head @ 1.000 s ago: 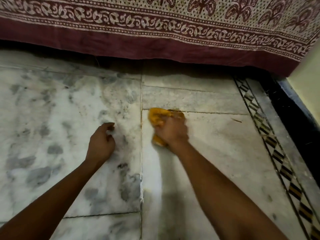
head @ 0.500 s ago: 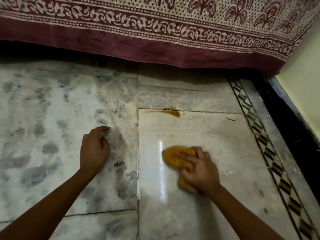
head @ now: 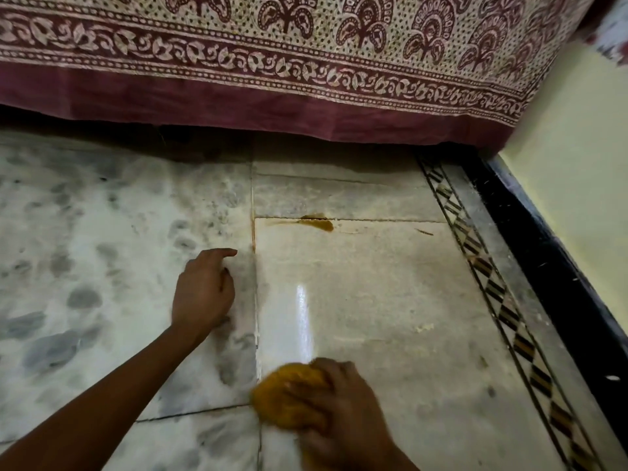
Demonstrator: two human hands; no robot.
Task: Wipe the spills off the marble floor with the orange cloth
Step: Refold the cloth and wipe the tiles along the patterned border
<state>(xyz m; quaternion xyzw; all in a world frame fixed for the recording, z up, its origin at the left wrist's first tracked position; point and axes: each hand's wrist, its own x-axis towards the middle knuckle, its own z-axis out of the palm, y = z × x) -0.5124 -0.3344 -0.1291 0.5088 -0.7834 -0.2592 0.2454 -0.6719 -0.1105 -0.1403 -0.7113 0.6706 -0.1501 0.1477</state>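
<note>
Blurred: the right hand [head: 343, 413] and the orange cloth [head: 285, 396] are smeared, so single fingers are hard to make out.
Covered: the near side of the orange cloth is hidden under the right hand; only its far and left parts are seen.
Cut off: the right wrist is cut by the bottom edge, the left forearm by the lower left corner.
Dark: the gap under the printed bedspread [head: 306, 62] is in shadow and nothing can be made out there.
Right hand: it is laid on top of the bunched orange cloth, fingers curved over it and gripping it against the marble floor [head: 390, 300].
Orange cloth: it is pressed on the floor close to the bottom edge, at the joint between two slabs.
Left hand: nothing is held; the fingers are loosely curled, the index finger stretched out toward the joint. Whether the palm touches the floor cannot be told.
Spill: a brown-orange spill [head: 317, 223] is seen along the far slab joint, well apart from the cloth.
Sheen: a bright streak [head: 303, 321] is seen on the slab between spill and cloth.
Right edge: an inlaid border strip [head: 492, 283] and a black skirting [head: 543, 266] are seen below a pale wall [head: 577, 198].
</note>
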